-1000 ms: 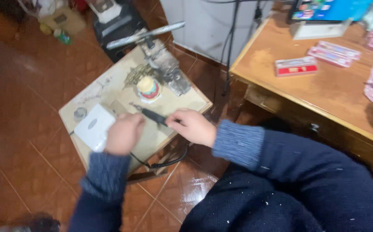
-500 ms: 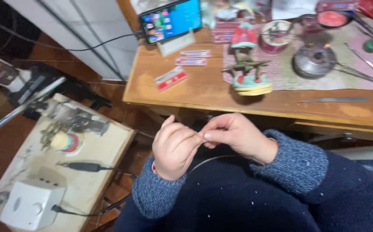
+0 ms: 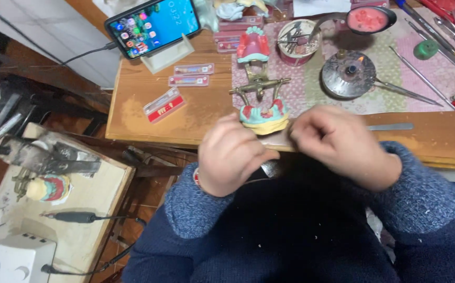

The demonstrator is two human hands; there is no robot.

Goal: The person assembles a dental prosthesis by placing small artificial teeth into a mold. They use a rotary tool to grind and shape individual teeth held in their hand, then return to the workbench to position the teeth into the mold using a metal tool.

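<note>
Both hands, the left hand (image 3: 232, 157) and right hand (image 3: 337, 144), are now being held curled together, raised from lap toward the dental model (image 3: 263, 116); anything pinched cannot be told.

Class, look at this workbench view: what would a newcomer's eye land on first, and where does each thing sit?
First, the left hand and right hand, raised close together at centre, blurred. Just behind them on the wooden desk stands a brass-framed jaw model with pink gums and a teal base. At upper left, a lit smartphone with a bright blue screen leans on a stand.
</note>
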